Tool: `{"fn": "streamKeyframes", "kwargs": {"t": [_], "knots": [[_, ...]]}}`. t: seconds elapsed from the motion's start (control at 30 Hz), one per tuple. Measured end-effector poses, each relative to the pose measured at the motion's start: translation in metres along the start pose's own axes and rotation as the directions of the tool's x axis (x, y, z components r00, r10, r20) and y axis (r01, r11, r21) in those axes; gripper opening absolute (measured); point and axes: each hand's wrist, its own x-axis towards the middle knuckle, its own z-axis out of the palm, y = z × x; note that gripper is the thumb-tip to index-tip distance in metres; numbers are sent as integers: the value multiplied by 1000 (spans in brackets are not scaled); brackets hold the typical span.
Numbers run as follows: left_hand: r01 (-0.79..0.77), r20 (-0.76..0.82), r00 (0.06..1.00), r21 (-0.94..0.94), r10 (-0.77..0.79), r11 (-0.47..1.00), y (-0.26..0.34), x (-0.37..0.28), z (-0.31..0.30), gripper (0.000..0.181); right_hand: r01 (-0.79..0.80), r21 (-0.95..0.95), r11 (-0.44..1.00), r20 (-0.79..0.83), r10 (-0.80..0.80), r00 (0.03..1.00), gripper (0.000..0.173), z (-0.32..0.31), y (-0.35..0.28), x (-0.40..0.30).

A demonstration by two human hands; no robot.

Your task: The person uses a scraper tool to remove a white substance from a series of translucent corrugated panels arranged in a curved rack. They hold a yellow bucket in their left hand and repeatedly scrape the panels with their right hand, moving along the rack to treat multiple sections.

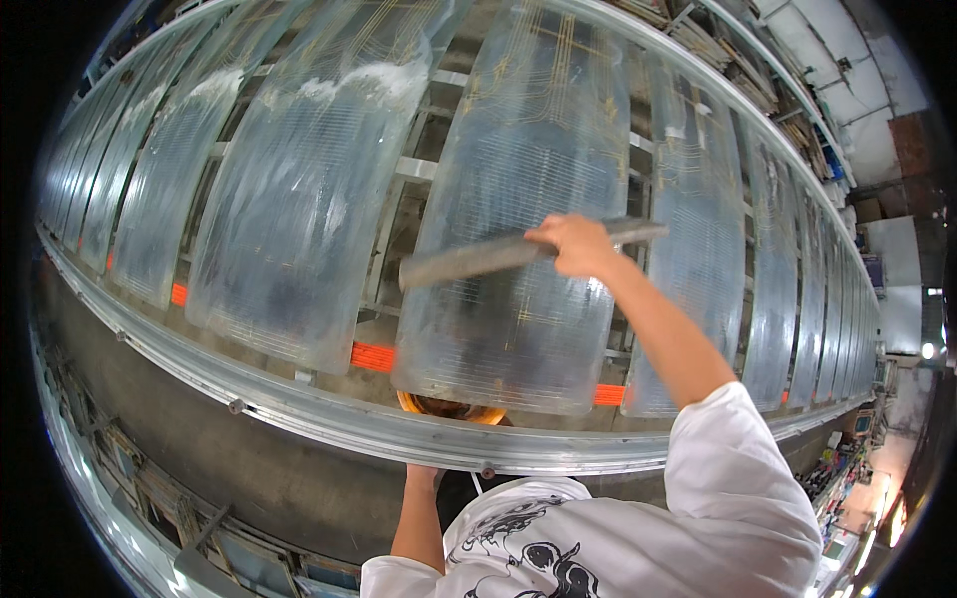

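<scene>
My right hand grips a long grey-brown bar near its middle; motion blurs the bar, and its exact kind cannot be told. It lies slantwise over a shiny translucent panel with fine ruled lines and yellowish lines towards its far end. Whether the bar touches the panel is unclear. My left hand is out of view behind the near metal rail, with only the forearm showing. Beyond that rail, partly under the panel's near end, an orange-yellow bucket holds something dark.
Similar panels stand in a row on both sides, some bearing white foam-like patches. Metal crossbars and orange strips show in the gaps. Framed pieces lean behind me at lower left. Stacked boards lie past the far rail.
</scene>
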Motion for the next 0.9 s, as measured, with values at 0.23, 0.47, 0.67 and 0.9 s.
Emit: {"fn": "streamKeyframes", "kwargs": {"t": [0.23,0.47,0.67,0.9], "knots": [[80,-67,995,32,-78,996,13,-6,26,51,216,-50,975,-212,-222,952,50,24,29,-12],[-3,-76,997,214,20,977,5,-8,-10,42,-141,-16,990,-193,135,972,46,-17,94,48],[71,-143,988,144,-50,987,5,-4,-23,42,-281,54,958,-169,286,943,46,8,37,-2],[209,-294,945,203,-144,956,11,11,-18,32,-423,179,888,-118,446,887,43,54,-89,-100]]}}
